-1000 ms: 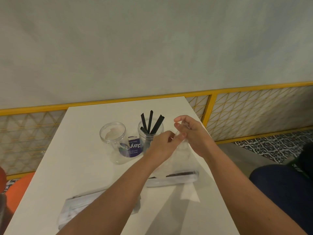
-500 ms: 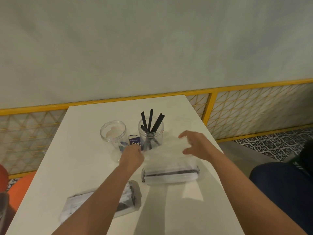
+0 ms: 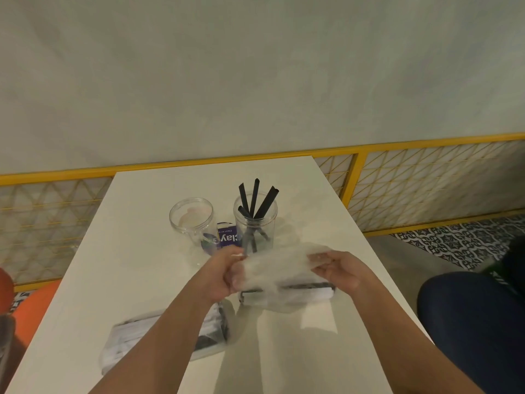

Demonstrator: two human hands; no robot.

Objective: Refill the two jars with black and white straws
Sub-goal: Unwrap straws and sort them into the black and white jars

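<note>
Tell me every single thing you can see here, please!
table: one, white, centre
empty jar: one, clear, far part of table, left
straw jar: one, clear, right of empty jar
black straws: about four, black, standing in straw jar
label: one, purple, between the jars
held bag: one, clear plastic, in front of jars
second bag: one, clear plastic, near left of table
railing: one, yellow, behind table
left hand: grips held bag's left end
right hand: pinches held bag's right end

The left hand (image 3: 224, 273) closes in on the straw bag (image 3: 284, 268), the right hand (image 3: 338, 270) curls, and both now pinch its top.
</note>
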